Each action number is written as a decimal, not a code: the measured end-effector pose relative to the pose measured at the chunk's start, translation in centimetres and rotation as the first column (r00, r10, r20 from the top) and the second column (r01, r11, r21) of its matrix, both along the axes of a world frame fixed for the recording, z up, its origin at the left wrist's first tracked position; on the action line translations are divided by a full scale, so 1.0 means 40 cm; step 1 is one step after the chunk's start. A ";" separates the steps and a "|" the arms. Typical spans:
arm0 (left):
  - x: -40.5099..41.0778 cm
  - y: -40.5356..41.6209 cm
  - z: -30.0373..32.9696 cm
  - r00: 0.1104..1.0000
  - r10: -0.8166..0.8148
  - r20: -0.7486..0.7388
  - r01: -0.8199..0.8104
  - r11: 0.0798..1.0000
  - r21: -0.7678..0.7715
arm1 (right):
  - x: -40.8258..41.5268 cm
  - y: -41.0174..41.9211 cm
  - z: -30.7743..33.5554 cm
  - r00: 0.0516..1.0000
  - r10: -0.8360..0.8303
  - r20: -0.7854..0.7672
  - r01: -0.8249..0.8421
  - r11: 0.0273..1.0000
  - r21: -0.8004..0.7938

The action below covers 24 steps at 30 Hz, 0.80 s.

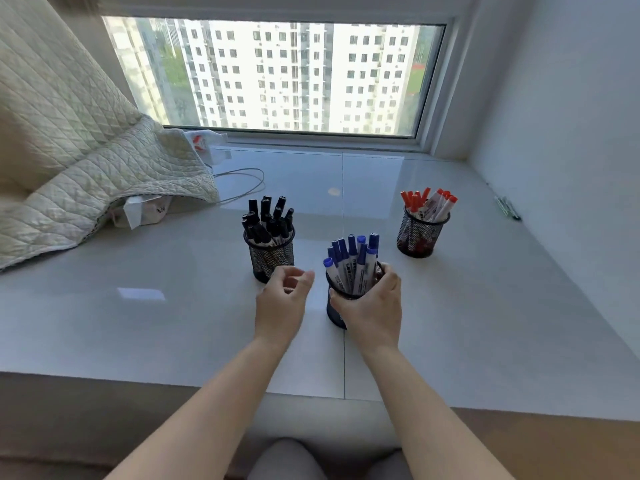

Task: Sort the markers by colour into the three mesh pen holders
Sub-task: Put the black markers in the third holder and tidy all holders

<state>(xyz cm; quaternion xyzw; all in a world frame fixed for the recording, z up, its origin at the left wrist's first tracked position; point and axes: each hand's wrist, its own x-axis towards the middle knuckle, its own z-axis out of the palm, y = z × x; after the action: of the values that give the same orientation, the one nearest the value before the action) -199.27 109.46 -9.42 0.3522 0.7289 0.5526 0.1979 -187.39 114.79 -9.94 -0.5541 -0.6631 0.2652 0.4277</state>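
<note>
Here the right hand (369, 303) grips the blue-marker holder (337, 311).

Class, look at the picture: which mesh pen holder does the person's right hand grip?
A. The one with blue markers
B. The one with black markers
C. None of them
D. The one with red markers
A: the right hand is wrapped round the holder of blue markers, while the left hand hovers beside it and holds nothing.
</note>
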 end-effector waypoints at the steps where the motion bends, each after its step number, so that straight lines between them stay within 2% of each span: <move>1: 0.012 -0.004 0.006 0.999 -0.038 -0.030 0.038 0.999 0.003 | 0.003 -0.014 0.002 1.000 -0.005 -0.006 0.005 1.000 -0.005; 5: 0.040 -0.005 0.022 0.985 -0.101 -0.139 0.093 0.994 -0.059 | 0.022 -0.057 0.008 0.999 0.005 0.042 -0.003 0.999 -0.039; 8: 0.056 -0.004 0.031 0.979 -0.102 -0.179 0.091 0.994 -0.066 | 0.056 -0.077 0.013 0.991 0.088 0.102 -0.080 0.993 -0.084; 10: 0.067 -0.005 0.035 0.974 -0.101 -0.203 0.090 0.994 -0.064 | 0.079 -0.086 0.025 0.989 0.139 0.054 -0.131 0.984 -0.120; 13: 0.077 -0.008 0.040 0.969 -0.111 -0.223 0.095 0.992 -0.078 | 0.096 -0.068 0.056 0.997 0.080 -0.014 -0.081 0.996 -0.041; 14: 0.079 -0.008 0.041 0.968 -0.114 -0.221 0.098 0.992 -0.084 | 0.096 -0.052 0.067 0.999 0.049 0.015 -0.049 0.999 -0.010; 16: 0.081 -0.006 0.045 0.966 -0.124 -0.225 0.102 0.989 -0.107 | 0.090 -0.020 0.085 0.983 0.008 0.183 -0.012 1.000 0.018; 19: 0.082 -0.002 0.054 0.963 -0.141 -0.228 0.119 0.987 -0.109 | 0.079 0.017 0.092 0.907 -0.001 0.422 -0.015 0.999 0.036; 24: 0.082 0.005 0.056 0.958 -0.150 -0.245 0.133 0.987 -0.085 | 0.063 0.029 0.086 0.809 -0.003 0.587 -0.046 0.997 0.068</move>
<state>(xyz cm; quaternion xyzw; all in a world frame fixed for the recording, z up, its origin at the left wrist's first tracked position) -196.00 109.65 -7.19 0.4636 0.7392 0.4632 0.1552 -184.88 115.94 -6.50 -0.5838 -0.7790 0.0597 0.2208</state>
